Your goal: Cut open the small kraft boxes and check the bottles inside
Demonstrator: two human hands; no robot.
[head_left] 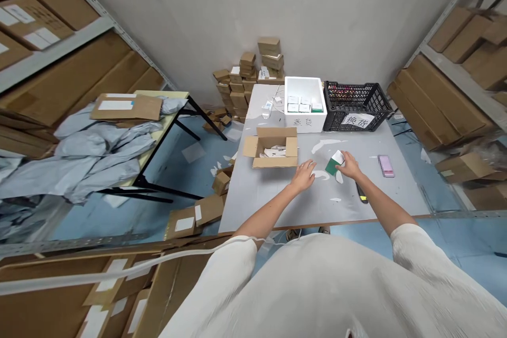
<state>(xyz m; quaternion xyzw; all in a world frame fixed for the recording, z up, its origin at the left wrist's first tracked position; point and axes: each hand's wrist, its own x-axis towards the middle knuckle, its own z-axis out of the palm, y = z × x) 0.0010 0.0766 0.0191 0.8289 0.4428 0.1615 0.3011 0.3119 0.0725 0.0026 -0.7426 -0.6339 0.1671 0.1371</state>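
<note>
My right hand (349,165) grips a small green and white box (333,165) by its right side, a little above the table. My left hand (304,175) has its fingers spread and holds nothing; it hovers near the right front corner of an open cardboard box (275,161). Crumpled white paper (276,151) lies inside that cardboard box. Below my right wrist lies a black and yellow utility knife (361,194), partly covered by the forearm. Torn white scraps (321,175) are scattered between my hands.
A white foam bin (304,124) with several small boxes stands at the table's back, beside a black plastic crate (358,111). A pinkish phone-like item (385,166) lies at right. Left, a second table (170,94) bears grey parcels. Cartons (238,99) are stacked behind.
</note>
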